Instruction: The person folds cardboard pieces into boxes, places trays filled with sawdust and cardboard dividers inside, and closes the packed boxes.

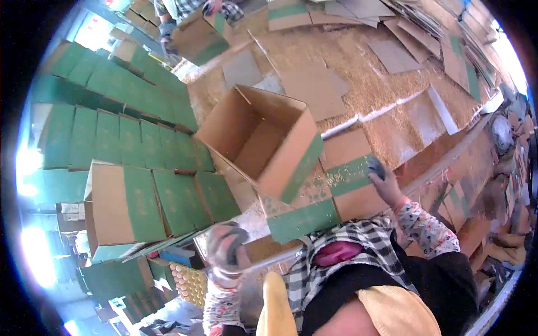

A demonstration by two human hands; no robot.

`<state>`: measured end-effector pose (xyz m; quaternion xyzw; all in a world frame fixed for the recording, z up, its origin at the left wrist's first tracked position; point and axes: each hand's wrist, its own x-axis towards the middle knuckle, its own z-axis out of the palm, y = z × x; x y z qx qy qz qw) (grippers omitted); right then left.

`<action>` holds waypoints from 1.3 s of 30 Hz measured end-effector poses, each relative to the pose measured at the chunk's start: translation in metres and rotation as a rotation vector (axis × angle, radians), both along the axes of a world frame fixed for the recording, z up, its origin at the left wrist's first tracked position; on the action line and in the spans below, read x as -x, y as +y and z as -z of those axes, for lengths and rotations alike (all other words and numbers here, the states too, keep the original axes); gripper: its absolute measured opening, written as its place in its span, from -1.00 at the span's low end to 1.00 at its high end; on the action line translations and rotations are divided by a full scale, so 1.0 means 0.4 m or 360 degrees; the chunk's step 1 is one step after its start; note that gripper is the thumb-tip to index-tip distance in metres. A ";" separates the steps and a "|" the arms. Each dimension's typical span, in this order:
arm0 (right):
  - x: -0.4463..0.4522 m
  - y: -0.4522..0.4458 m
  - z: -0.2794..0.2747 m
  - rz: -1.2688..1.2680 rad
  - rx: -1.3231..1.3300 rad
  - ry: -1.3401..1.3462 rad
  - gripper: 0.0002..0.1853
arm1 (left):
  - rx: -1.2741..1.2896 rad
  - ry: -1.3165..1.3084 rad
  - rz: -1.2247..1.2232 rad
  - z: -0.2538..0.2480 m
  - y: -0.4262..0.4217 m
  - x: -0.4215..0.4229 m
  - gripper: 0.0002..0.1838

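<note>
An open brown box [294, 151] with a green band stands tilted in front of me, its inside showing. My left hand [227, 246], smeared by motion, is below and left of the box, apart from it; its dark covering shows but its fingers do not. My right hand [384, 182] is at the right end of a flat green-and-brown cardboard sheet [353, 176]. Dark grey material covers its fingertips, which look loosely apart, and I see nothing held. Another flat cardboard piece with a green band [302, 221] lies nearest my body.
Green boxes [120, 137] stand stacked in rows at the left. Another person's hand [168, 45] is at a box [196, 39] at the top. Loose cardboard sheets [409, 42] pile up at the upper right. Yellow round items [188, 284] sit at the lower left.
</note>
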<state>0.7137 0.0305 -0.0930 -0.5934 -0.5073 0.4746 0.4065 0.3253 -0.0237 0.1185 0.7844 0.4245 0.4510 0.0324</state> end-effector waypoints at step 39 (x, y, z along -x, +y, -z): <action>0.013 0.289 -0.052 -0.0642 0.1134 0.1420 -0.46 | 0.0511 -0.0632 -0.1030 0.152 0.331 -0.062 -0.61</action>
